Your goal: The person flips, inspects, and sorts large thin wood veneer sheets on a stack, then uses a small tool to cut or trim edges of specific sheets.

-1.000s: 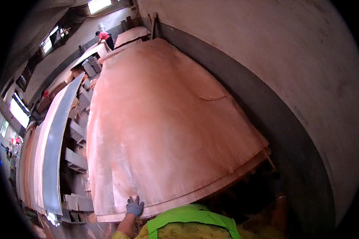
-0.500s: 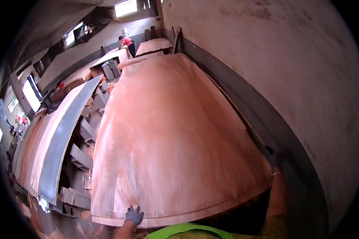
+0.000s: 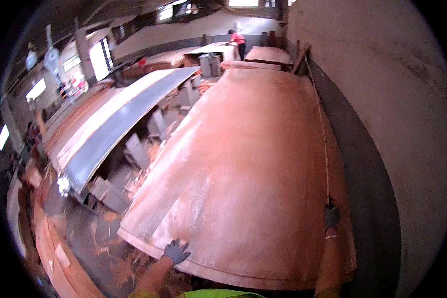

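A large stack of reddish wood veneer sheets (image 3: 263,164) stretches away in front of me. Flat on its near left edge lies my left hand (image 3: 176,252), in a grey glove with the fingers spread. My right hand (image 3: 332,216), also gloved, is closed round the near end of a long thin stick (image 3: 324,144). That stick runs away from me along the right side of the stack, and its far end reaches toward the wall. The fingers of my right hand are partly hidden.
Left of the stack stands a long bench with a dark grey panel (image 3: 129,129) and pale sheets, on grey blocks (image 3: 136,151). Veneer scraps (image 3: 129,268) litter the floor. A wall (image 3: 382,99) closes the right side. Another person (image 3: 238,43) in red bends over a far table.
My right hand has come in from the wall side over the stack, bringing the stick onto its right part. The view has turned left. My left hand stays on the near edge.
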Demonstrator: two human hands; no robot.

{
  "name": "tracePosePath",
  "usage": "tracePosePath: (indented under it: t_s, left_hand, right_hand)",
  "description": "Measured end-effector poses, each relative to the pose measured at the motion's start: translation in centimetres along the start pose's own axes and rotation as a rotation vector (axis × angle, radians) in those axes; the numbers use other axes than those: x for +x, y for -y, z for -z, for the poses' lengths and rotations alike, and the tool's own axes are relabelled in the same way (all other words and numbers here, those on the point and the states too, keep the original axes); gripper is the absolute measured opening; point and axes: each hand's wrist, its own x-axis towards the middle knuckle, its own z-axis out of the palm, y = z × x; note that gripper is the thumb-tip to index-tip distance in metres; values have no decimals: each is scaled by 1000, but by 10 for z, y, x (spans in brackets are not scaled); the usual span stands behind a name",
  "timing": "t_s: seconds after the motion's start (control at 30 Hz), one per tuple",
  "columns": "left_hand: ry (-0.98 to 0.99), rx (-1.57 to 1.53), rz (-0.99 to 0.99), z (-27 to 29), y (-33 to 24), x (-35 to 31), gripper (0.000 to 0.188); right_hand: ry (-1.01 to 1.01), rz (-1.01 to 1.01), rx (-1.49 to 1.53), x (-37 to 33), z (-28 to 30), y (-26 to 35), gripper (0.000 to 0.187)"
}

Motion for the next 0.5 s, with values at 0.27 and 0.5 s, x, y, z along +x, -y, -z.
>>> tracePosePath:
  t_s: [0.27,0.5]
  left_hand:
    - [-74,25,-38,-3,7,0,60]
    - [-43,-93,-118,17,20,-13,62]
  right_hand:
    - [442,144,257,-112,-60,137,34]
    - [323,381,383,-133,-96,182,29]
